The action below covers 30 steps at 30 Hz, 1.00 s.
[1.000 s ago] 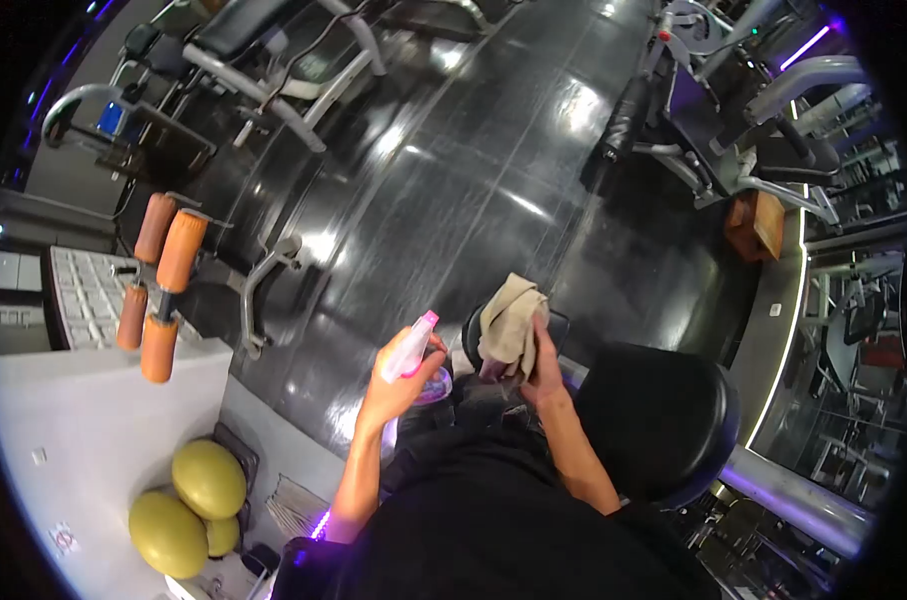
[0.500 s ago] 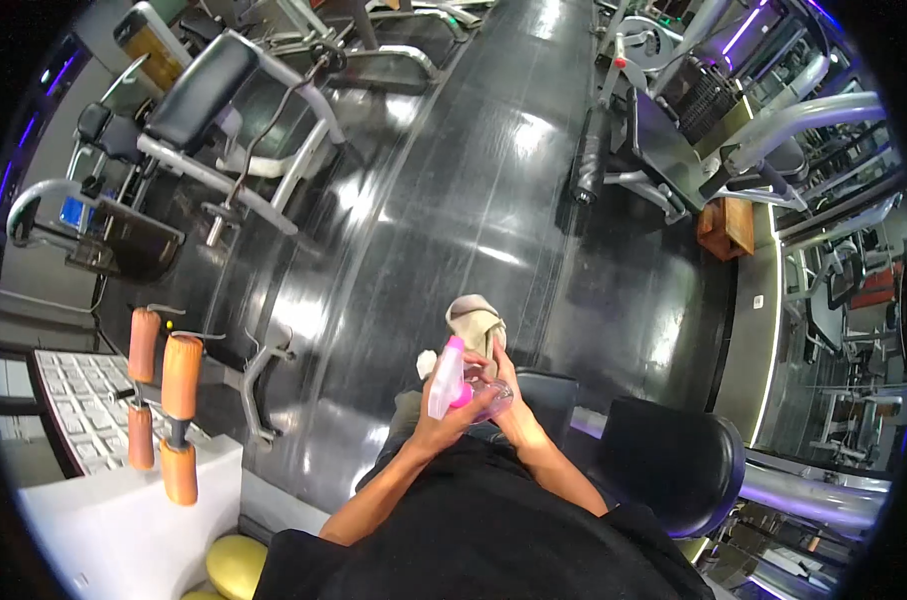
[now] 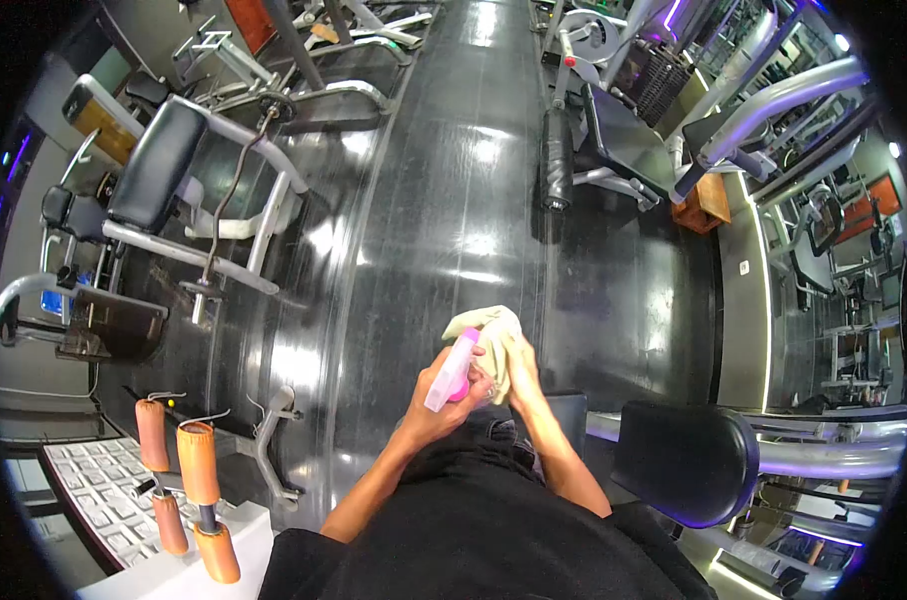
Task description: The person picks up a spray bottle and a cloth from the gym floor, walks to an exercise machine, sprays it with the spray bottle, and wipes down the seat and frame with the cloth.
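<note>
A spray bottle (image 3: 453,372) with a pink and white head and a clear body is in my left hand (image 3: 429,402), whose fingers wrap round it. Just to its right, a pale yellow-green cloth (image 3: 496,335) hangs bunched up, and my right hand (image 3: 524,372) closes on its right side. Both hands are close together in front of my body, above the dark floor. The bottle's lower part is partly hidden by my left fingers and the cloth.
A black padded bench with a curl bar (image 3: 159,165) stands at the left. Orange grips (image 3: 198,463) rise beside a white ledge at the lower left. A black seat pad (image 3: 686,462) lies close on the right, with a wooden box (image 3: 702,205) farther off.
My right hand has moved from beside the bottle onto the cloth, which is now more spread and raised. The view has shifted, so the machines appear displaced to the left.
</note>
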### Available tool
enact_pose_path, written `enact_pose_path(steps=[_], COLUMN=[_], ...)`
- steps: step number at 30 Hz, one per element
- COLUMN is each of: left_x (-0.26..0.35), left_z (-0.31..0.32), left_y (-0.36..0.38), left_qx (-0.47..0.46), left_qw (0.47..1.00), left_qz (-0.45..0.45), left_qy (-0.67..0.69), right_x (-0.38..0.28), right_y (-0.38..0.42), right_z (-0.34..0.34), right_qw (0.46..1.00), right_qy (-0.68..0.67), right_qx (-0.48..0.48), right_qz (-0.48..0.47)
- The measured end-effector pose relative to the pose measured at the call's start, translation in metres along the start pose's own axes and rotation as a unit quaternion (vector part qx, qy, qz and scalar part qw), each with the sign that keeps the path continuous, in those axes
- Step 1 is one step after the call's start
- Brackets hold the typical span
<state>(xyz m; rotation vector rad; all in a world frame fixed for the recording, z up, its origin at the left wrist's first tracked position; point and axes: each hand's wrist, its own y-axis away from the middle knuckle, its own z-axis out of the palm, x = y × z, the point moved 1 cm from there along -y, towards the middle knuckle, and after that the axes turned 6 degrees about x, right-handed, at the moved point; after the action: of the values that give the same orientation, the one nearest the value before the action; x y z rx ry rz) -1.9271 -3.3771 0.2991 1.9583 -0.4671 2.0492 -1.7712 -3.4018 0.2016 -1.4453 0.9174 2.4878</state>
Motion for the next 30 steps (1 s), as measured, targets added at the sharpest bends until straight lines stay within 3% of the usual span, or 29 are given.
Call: enact_pose_path(steps=[1,3,5,6,12,15,18,23,27,28,30], left_x=[0.002,0.007,0.013,0.012,0.025,0.033,0.041,0.046,0.062,0.069,0.080], left_z=[-0.002,-0.004,-0.003,-0.001,0.032,0.065,0.103,0.165,0.203,0.210,0.225], left_y=[-0.007,-0.020,-0.034,-0.042,-0.101,-0.129,-0.160,-0.204,-0.230,-0.237,-0.251], left_qx=[-0.002,0.012,0.007,0.003,-0.017,-0.048,-0.076,-0.110,-0.150,-0.169,-0.197], left_qw=[1.000,0.999,0.999,0.999,0.999,0.998,0.996,0.988,0.982,0.979,0.974], left_qz=[0.003,-0.003,-0.005,-0.006,0.036,0.043,0.033,0.092,0.088,0.106,0.110], left_qy=[-0.002,0.031,0.036,0.041,-0.006,-0.008,-0.024,0.061,0.070,0.044,0.019], right_x=[-0.011,-0.047,-0.090,-0.106,-0.188,-0.224,-0.262,-0.331,-0.379,-0.390,-0.425], right_y=[-0.010,-0.024,-0.030,-0.034,-0.067,-0.088,-0.112,-0.116,-0.131,-0.132,-0.148], right_z=[-0.003,-0.014,-0.017,-0.020,-0.044,-0.070,-0.099,-0.113,-0.126,-0.124,-0.136], right_qw=[0.999,0.923,0.925,0.946,0.931,0.911,0.916,0.890,0.825,0.815,0.740], right_qy=[0.019,0.300,0.289,0.248,0.208,0.195,0.174,0.155,0.132,0.110,0.095], right_qx=[0.004,0.049,0.018,0.012,0.018,0.021,0.025,0.033,0.117,0.179,0.238], right_qz=[-0.038,-0.237,-0.248,-0.210,-0.299,-0.363,-0.360,-0.428,-0.537,-0.540,-0.622])
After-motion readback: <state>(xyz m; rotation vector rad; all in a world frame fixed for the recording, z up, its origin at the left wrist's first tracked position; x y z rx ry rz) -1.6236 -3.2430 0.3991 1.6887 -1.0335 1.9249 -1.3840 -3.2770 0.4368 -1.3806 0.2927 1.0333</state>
